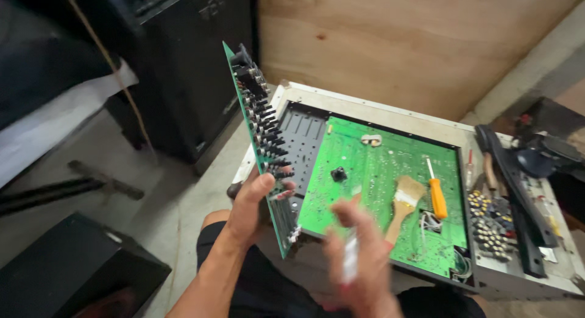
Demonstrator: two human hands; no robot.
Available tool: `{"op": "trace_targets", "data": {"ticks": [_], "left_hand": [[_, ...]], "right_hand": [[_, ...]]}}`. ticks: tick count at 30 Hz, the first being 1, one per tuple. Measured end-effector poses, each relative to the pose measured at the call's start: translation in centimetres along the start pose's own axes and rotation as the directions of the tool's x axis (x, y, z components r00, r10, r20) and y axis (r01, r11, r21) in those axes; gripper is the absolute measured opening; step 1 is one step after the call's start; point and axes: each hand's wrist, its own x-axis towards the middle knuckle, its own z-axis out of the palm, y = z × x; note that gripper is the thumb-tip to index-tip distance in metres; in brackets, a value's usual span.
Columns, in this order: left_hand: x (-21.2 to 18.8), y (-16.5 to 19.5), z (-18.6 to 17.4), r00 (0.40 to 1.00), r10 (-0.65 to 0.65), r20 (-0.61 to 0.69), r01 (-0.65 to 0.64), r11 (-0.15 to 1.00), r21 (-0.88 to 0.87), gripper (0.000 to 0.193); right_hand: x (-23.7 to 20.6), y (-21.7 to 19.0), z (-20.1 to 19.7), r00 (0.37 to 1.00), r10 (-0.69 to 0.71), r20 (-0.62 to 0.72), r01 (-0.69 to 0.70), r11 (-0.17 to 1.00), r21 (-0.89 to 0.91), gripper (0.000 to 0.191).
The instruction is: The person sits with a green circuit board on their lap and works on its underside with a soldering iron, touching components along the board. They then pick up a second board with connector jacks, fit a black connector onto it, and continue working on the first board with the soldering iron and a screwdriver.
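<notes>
1. Holding a long green circuit board (259, 141) up on edge, the left hand (253, 199) has its thumb and fingers clamped around the lower part of it. The row of black knob shafts sticks out toward the open chassis.
2. The right hand (356, 263) is motion-blurred, fingers curled around something slim and white (350, 263), maybe a small bottle or a pen. Can't tell which. It sits just in front of the tilted board's bottom end.
3. The open metal chassis (378, 108) lies flat beside the knee, with a big green main board (378, 178) inside.
4. Loose stuff is lying on that main board: a paintbrush (403, 202), an orange-handled screwdriver (436, 195) and a single black knob (339, 173).
5. A pile of small knobs and caps (490, 223) sits on the right end of the chassis, next to a black strap-like piece (509, 184).
6. What could go wrong, I reckon: the one-handed grip sits low on a tall board, so it could tip or slip and bend those shafts against the chassis edge.
7. Also, the metal screwdriver resting on bare solder joints could scratch traces if the case gets bumped.
</notes>
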Motion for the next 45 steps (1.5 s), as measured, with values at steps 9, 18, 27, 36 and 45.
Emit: {"op": "trace_targets", "data": {"ticks": [9, 18, 27, 36, 45], "left_hand": [[-1.9, 0.4, -0.2, 0.953, 0.065, 0.296, 0.080, 0.888, -0.453, 0.097], [-2.9, 2.4, 0.5, 0.892, 0.082, 0.444, 0.194, 0.819, -0.540, 0.107], [-7.2, 1.4, -0.1, 0.827, -0.081, 0.557, 0.396, 0.786, -0.474, 0.115], [-8.9, 1.3, 1.7, 0.879, -0.169, 0.446, 0.389, 0.795, -0.466, 0.105], [-10.0, 1.9, 4.2, 0.733, -0.304, 0.609, 0.558, 0.781, -0.281, 0.104]], "right_hand": [[3.6, 12.1, 0.9, 0.913, 0.278, 0.299, 0.029, 0.686, -0.727, 0.040], [5.3, 11.1, 1.5, 0.796, 0.531, 0.291, -0.077, 0.566, -0.821, 0.037], [8.8, 11.0, 2.9, 0.872, 0.302, 0.386, -0.036, 0.825, -0.564, 0.064], [9.4, 10.6, 3.4, 0.953, 0.258, 0.159, -0.203, 0.934, -0.294, 0.025], [6.7, 11.9, 2.8, 0.751, 0.459, 0.474, -0.417, -0.228, 0.880, 0.021]]}}
